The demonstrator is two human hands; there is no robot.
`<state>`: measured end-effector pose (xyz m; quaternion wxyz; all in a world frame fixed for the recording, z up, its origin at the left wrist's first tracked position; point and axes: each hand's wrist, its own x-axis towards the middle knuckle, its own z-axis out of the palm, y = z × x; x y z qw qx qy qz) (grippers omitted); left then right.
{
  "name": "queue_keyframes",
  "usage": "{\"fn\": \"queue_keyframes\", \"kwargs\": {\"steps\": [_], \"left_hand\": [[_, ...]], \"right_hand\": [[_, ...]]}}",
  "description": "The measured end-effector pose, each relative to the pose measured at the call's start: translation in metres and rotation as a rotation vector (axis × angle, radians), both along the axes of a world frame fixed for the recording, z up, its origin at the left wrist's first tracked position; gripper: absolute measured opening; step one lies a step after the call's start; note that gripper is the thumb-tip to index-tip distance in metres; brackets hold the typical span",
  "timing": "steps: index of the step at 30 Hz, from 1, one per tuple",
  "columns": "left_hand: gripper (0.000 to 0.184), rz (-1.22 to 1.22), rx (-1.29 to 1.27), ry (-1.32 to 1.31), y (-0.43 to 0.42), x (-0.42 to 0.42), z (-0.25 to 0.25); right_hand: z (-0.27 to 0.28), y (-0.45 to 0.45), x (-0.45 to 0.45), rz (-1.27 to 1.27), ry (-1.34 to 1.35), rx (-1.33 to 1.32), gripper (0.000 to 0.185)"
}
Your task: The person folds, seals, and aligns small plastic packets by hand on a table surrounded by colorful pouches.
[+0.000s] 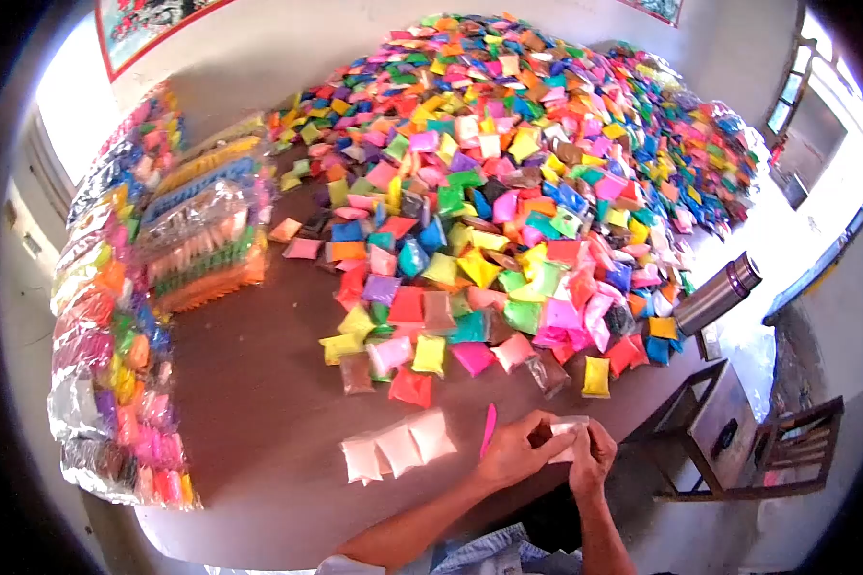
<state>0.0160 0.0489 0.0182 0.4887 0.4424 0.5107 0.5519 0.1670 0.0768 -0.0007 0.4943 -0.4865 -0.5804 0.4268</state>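
Note:
Near the table's front edge, my left hand [524,450] and my right hand [592,454] are together, fingers closed on a small pale pink packet [568,427] between them. Just left of my left hand lies a thin bright pink strip [489,428]. Further left, a row of pale pink packets [400,448] lies side by side on the brown table [249,383]. Beyond my hands, a yellow packet [595,378] and a clear-wrapped brown packet [548,374] lie at the near edge of the heap.
A large heap of coloured packets [508,192] covers the table's far side. Bagged packets [115,383] line the left edge, beside stacked bundles [206,220]. A metal flask [719,293] leans at the right, above a wooden chair [796,446].

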Motion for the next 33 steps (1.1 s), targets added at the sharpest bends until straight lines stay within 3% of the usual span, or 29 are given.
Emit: {"fn": "queue_keyframes", "kwargs": {"steps": [2, 5, 6, 14, 22, 25, 27, 33], "left_hand": [[0.031, -0.118, -0.116, 0.277, -0.003, -0.007, 0.002], [0.031, 0.015, 0.027, 0.244, -0.004, -0.007, 0.008], [0.023, 0.014, 0.036, 0.325, -0.005, -0.008, -0.002], [0.023, 0.078, 0.133, 0.276, -0.008, -0.002, 0.002], [0.033, -0.052, 0.076, 0.355, -0.009, -0.002, 0.004], [0.033, -0.02, 0.169, 0.371, -0.006, -0.003, -0.003], [0.032, 0.051, 0.237, 0.344, -0.007, -0.001, -0.007], [0.031, 0.14, 0.219, 0.387, -0.008, 0.002, -0.009]], "right_hand": [[0.008, -0.001, -0.011, 0.004, 0.087, -0.006, 0.021], [0.013, -0.003, -0.016, 0.009, 0.095, -0.087, 0.022], [0.007, 0.0, -0.008, 0.078, 0.015, -0.05, 0.022], [0.009, -0.001, -0.005, 0.101, -0.001, -0.053, 0.02], [0.012, -0.004, -0.007, 0.041, -0.003, -0.006, 0.019], [0.018, -0.004, -0.012, 0.016, -0.056, 0.025, 0.022], [0.014, -0.003, -0.01, 0.103, 0.054, -0.064, 0.023], [0.009, 0.0, -0.016, 0.115, -0.008, -0.071, 0.033]]}}
